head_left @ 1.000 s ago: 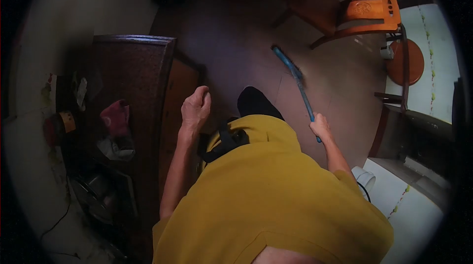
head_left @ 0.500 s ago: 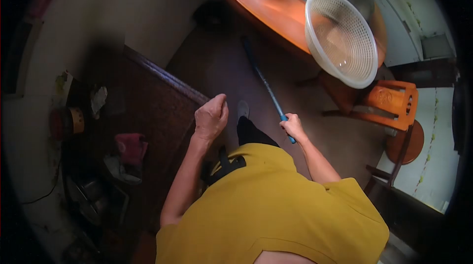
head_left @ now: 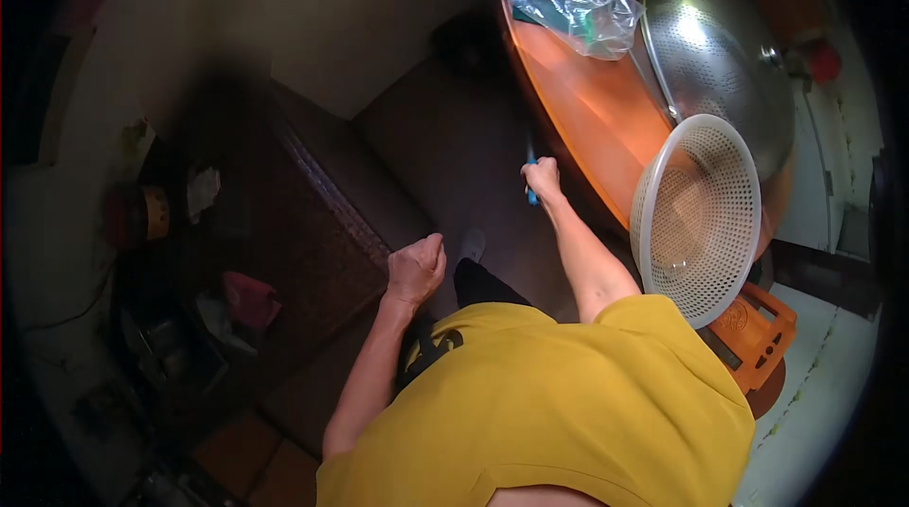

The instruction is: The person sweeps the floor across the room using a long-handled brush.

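My right hand (head_left: 542,179) is closed round the blue handle (head_left: 532,195) of a long tool, beside the edge of an orange table (head_left: 606,133). The far end of the tool is lost in the dark over the floor. My left hand (head_left: 417,268) is a closed fist near the corner of a dark counter (head_left: 312,261); whatever it holds, if anything, is hidden. A white perforated basket (head_left: 696,213) sits tilted at the table's near edge, against a large metal lid (head_left: 720,62). A clear plastic bag (head_left: 578,5) lies on the table too.
A pink cloth (head_left: 250,300) lies on the counter at the left, with a jar (head_left: 140,214) behind it. An orange wooden chair (head_left: 757,332) stands at the right below the basket. A dark object (head_left: 469,43) is on the floor by the wall.
The view has shifted so the table, basket and lid came into sight at the right. My right hand has moved forward with the tool, whose brush end no longer shows. My left hand remains closed.
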Tool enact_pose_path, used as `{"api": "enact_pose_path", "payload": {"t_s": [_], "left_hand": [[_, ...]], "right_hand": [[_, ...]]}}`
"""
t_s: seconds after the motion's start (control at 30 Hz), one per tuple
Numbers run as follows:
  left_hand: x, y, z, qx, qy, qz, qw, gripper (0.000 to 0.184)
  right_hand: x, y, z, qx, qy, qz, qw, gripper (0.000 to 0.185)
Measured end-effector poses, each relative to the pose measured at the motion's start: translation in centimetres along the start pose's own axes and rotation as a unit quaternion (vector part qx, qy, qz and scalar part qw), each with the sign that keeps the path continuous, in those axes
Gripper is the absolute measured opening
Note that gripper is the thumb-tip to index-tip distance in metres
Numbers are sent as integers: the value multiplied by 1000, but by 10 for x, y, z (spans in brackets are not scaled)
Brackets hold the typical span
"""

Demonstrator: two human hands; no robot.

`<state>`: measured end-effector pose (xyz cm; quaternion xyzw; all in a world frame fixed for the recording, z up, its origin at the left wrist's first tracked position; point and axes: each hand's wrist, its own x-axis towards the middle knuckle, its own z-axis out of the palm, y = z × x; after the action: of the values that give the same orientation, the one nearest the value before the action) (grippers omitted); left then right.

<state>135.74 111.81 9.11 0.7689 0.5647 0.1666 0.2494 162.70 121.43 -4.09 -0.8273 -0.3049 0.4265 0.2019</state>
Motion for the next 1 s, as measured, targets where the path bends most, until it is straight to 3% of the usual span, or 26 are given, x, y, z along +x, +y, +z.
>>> {"api": "enact_pose_path", "payload": {"t_s": [0.2, 0.37, 0.43, 0.67, 0.83, 1.0], "left_hand": [[2, -2, 3, 19, -14, -20, 1000, 8], [1, -4, 2, 13, -24, -43, 999, 8], [3, -3, 2, 9, -21, -42, 999, 7], [4, -2, 1, 20, -17, -44, 999, 9], [2, -2, 1, 31, -9, -42, 999, 10], [4, -3, 3, 26, 21, -25, 999, 9]], "right_hand": [[43, -24, 19, -87, 4, -52, 995, 29], [46, -53, 28, -115, -20, -50, 992, 31], [46, -58, 28, -185, -53, -29, 981, 31], [3, -63, 5, -283, -118, -22, 951, 28], [-4, -15, 6, -304, -115, -61, 944, 23], [-15, 6, -16, -306, -95, -66, 945, 32]]}}
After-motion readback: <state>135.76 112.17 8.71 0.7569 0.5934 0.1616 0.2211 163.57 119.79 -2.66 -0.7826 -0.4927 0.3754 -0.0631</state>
